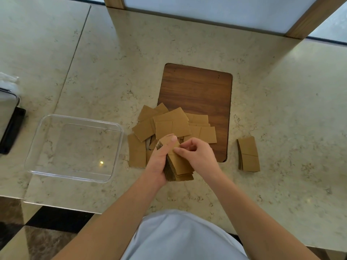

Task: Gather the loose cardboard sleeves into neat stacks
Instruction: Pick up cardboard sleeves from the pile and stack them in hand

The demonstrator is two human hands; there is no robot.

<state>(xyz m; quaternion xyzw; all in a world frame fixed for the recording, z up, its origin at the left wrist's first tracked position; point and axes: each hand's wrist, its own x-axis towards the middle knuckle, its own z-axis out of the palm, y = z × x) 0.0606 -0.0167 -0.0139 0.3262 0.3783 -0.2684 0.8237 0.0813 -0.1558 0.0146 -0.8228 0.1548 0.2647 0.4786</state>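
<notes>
A big stone counter [187,44] fills the view, with a dark wooden board [197,91] lying on it. To the left sits a clear plastic tub [37,139] that looks to have nothing in it, though the see-through walls make that a little hard to tell. A messy pile of loose cardboard sleeves [172,122] lies half on the board and half on the counter, and a small neat stack [248,154] rests well apart to the right. The left hand [159,162] grips a thick bundle of sleeves [180,167] from the side, with the thumb pressed on top. The right hand [199,154] has its fingers curled, pinching the top sleeve of that bundle. The bundle is fat and its lower edges already fan out, so I think it could slip and spill if the left hand loosens. A hard push from the right hand could also knock the sleeves crooked.
</notes>
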